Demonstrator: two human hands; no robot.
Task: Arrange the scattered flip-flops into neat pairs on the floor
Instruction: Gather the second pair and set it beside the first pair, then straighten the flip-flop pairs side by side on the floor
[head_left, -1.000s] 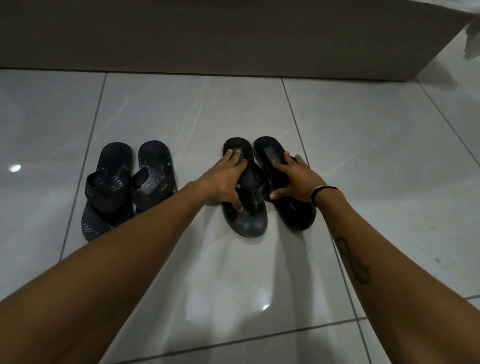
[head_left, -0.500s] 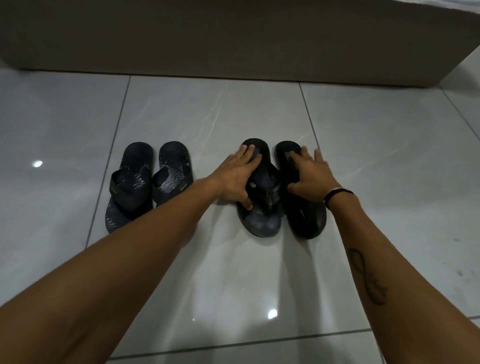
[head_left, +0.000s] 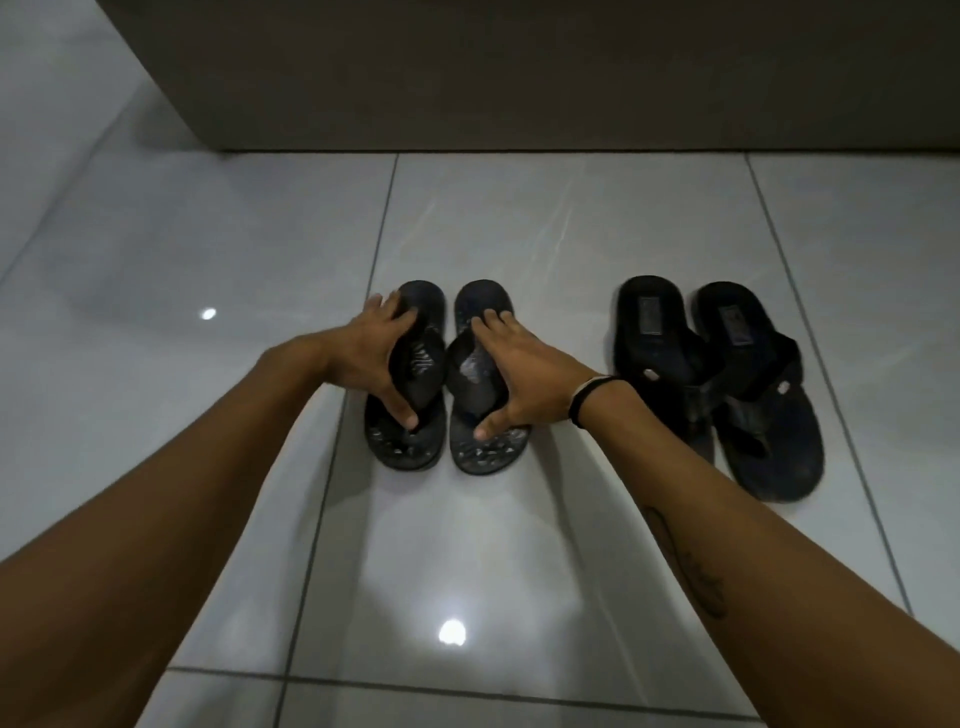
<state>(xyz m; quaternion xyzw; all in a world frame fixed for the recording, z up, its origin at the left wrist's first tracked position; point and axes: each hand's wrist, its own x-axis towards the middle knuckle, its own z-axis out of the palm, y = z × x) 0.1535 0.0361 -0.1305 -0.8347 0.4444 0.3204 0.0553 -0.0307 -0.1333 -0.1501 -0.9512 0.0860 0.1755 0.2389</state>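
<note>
Two pairs of dark flip-flops lie side by side on the glossy grey tile floor. My left hand grips the strap of the left patterned flip-flop. My right hand clasps the right patterned flip-flop, fingers across its strap and thumb at its side. These two lie parallel and close together, toes towards me. To the right sits the plain black pair, its left flip-flop and right flip-flop touching, with no hand on them.
A dark wall or furniture base runs along the far edge of the floor, just beyond the flip-flops. Bare tile stretches to the left and in front of me, with bright light reflections on it.
Both hands have left the plain black pair and moved left onto the patterned pair. The view has swung left, so the black pair now sits on the right.
</note>
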